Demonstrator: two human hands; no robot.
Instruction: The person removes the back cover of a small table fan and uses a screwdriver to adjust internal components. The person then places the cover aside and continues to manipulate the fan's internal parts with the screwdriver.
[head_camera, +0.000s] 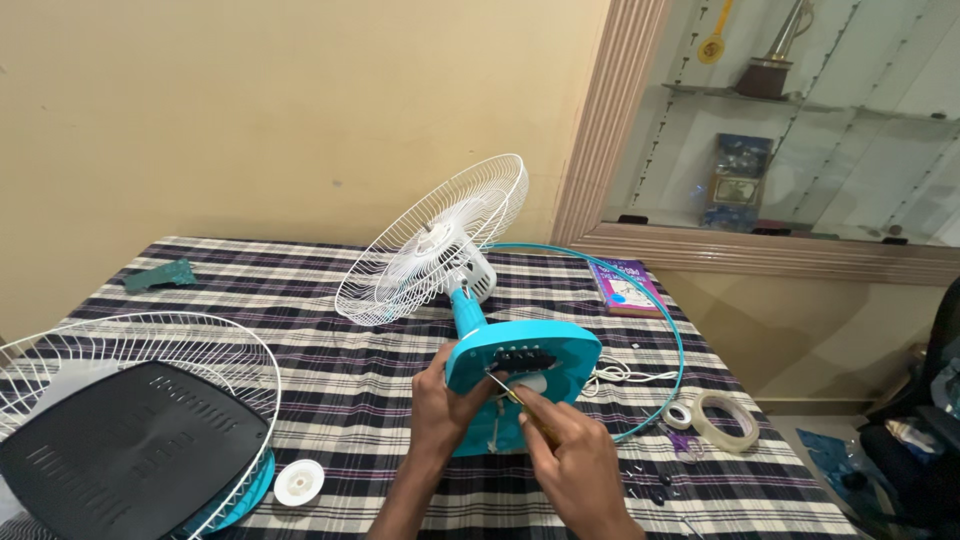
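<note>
A checked cloth is covering the surface (330, 400) below a plain yellow wall. The turquoise fan base (524, 375) is lying tipped near the middle, its white rear guard (432, 240) tilting up behind it. The left hand (447, 405) is gripping the base's near edge, its grip clenched around the rim. The right hand (575, 460) is pinching a thin screwdriver (515, 395), whose tip seems to be touching the base's underside. A tape roll (727, 420) is lying just right, and a dark panel (130, 445) is resting well to the left
</note>
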